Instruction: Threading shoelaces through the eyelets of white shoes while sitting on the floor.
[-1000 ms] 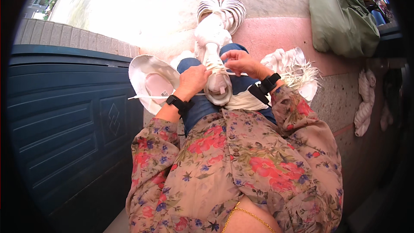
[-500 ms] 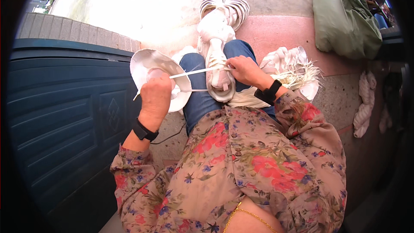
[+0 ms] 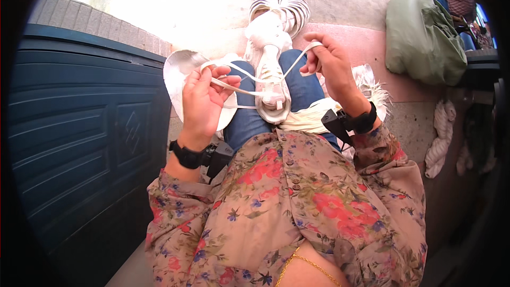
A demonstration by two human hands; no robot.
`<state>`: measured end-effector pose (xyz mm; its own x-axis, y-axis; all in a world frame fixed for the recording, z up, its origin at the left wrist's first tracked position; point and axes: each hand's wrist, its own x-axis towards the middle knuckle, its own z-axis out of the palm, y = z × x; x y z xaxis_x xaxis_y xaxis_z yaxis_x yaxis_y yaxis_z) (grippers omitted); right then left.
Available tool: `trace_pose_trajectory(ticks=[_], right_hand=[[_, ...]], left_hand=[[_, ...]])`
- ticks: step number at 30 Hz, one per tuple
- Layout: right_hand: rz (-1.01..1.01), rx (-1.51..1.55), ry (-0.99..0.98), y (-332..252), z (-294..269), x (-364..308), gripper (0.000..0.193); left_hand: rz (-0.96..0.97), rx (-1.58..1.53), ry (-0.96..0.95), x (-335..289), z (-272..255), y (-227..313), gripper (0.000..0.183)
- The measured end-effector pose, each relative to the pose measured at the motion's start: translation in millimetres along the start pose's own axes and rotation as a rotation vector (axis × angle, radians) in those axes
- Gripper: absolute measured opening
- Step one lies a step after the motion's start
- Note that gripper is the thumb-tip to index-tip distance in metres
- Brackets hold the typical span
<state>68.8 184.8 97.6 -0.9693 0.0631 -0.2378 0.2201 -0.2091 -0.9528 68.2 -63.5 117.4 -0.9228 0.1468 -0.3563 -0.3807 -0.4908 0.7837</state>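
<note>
A white-and-pale-pink shoe upper (image 3: 273,101) rests lengthwise between my knees, its tongue end toward me. White shoelace (image 3: 240,89) runs from its eyelets to both hands. My left hand (image 3: 202,103), palm turned up, pinches the lace, which loops above the fingers. Higher and to the right, my right hand (image 3: 333,66) grips another stretch of lace, drawn up from the upper. Beneath my left hand sits a white, bowl-shaped piece (image 3: 178,66), partly covered by it. Cream laces (image 3: 313,118) are bunched across my lap by the right thigh.
Several stacked white uppers (image 3: 295,15) extend ahead of my knees. More pale laces with loose ends (image 3: 372,89) lie at my right. A blue panelled door (image 3: 64,122) borders the left. A green sack (image 3: 422,37) and a white twisted bundle (image 3: 441,135) are at the right.
My right hand has moved up and right, away from the upper, drawing lace with it. The left hand has turned palm up, and its formerly taut lace now loops slackly.
</note>
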Motion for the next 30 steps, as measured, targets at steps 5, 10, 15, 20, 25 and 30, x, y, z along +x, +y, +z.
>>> trace_pose_trajectory(ticks=[5, 10, 15, 20, 25, 30], right_hand=[[0.263, -0.058, 0.081, 89.6, -51.0, 25.7, 0.027], [-0.126, -0.985, 0.411, 187.4, -110.2, 4.1, 0.022], [-0.467, -1.118, 0.068, 124.6, -46.2, 2.5, 0.011], [-0.462, -1.255, 0.097, 121.5, -26.1, 12.8, 0.016], [-0.079, -0.731, -0.143, 121.9, -63.1, 27.3, 0.022], [-0.058, 0.246, 0.288, 32.9, -159.2, 9.7, 0.014]], left_hand=[[0.105, 0.696, 0.230, 24.4, -74.3, -76.2, 0.023], [0.836, 1.567, 0.195, 14.6, -39.6, -70.6, 0.036], [0.843, 1.546, -0.228, 35.3, -5.2, -93.0, 0.015], [0.706, 1.530, -0.229, 60.5, -5.9, -127.3, 0.012], [0.356, 1.068, -0.005, 57.9, -5.0, -81.4, 0.008], [0.292, 0.376, 0.052, 50.9, -16.7, 91.4, 0.020]])
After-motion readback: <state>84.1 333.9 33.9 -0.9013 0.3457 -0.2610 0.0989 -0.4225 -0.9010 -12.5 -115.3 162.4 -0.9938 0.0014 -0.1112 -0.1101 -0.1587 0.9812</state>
